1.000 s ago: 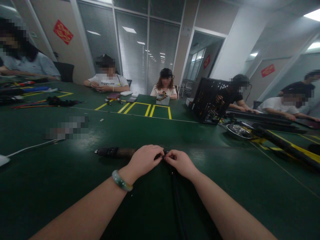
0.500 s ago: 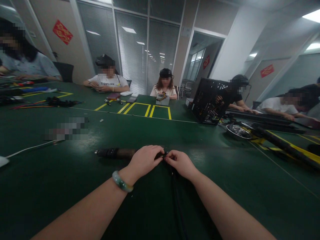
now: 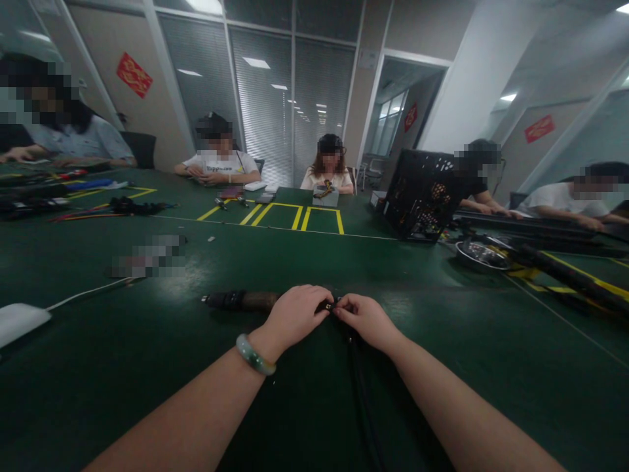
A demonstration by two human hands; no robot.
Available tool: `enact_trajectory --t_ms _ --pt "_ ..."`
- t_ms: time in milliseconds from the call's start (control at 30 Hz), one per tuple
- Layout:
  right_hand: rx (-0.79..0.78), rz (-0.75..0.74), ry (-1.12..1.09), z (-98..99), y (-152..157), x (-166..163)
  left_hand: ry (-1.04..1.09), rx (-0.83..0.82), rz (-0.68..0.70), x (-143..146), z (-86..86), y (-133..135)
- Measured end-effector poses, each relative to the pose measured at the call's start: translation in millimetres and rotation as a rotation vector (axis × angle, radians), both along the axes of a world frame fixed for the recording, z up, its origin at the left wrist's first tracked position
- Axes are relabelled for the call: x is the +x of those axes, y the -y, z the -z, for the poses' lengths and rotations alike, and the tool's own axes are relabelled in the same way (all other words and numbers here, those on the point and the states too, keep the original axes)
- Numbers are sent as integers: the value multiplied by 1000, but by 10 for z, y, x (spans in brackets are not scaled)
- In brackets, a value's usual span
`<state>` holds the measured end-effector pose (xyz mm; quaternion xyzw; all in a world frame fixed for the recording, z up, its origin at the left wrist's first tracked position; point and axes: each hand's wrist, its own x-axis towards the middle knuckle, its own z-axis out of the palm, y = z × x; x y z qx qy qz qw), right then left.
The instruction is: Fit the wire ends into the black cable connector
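A brown and black cylindrical tool, like an inline electric screwdriver, lies across the green table with its metal tip to the left. My left hand, a jade-coloured bangle at its wrist, is closed around the tool's rear end and covers it. Close beside it, my right hand pinches at the small dark rear end, where a bit of brass-coloured metal shows. What its fingertips hold is too small and hidden to make out. From under the right hand a black cable runs down toward me.
A black computer case stands at back right, near a metal bowl. Left are a white object with a cord and bundled wires. Yellow tape marks the green table. Several people sit around it.
The whole view has shifted, so everything appears slightly further right. Both hands stay at the tool's rear end in nearly the same pose.
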<state>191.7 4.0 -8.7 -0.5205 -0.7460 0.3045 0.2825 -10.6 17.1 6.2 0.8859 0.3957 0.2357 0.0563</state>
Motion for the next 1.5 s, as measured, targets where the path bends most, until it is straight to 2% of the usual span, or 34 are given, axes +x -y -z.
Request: enact_trajectory --t_ms 133,367,567,833,1167,1500 --pt "5 7 12 33 -17 1 -14 -5 -40 8 3 2" --pt "-12 19 26 -7 2 19 -10 -15 10 6 -11 7" --pt "-6 21 3 -22 4 30 -5 -30 -41 22 27 -14" --pt "-3 25 16 -55 18 35 -46 -38 14 34 1 -8" --pt "32 26 1 12 -8 42 -50 -37 5 58 -19 4" --pt "13 34 15 -37 3 32 -68 -47 -29 56 -14 -5"
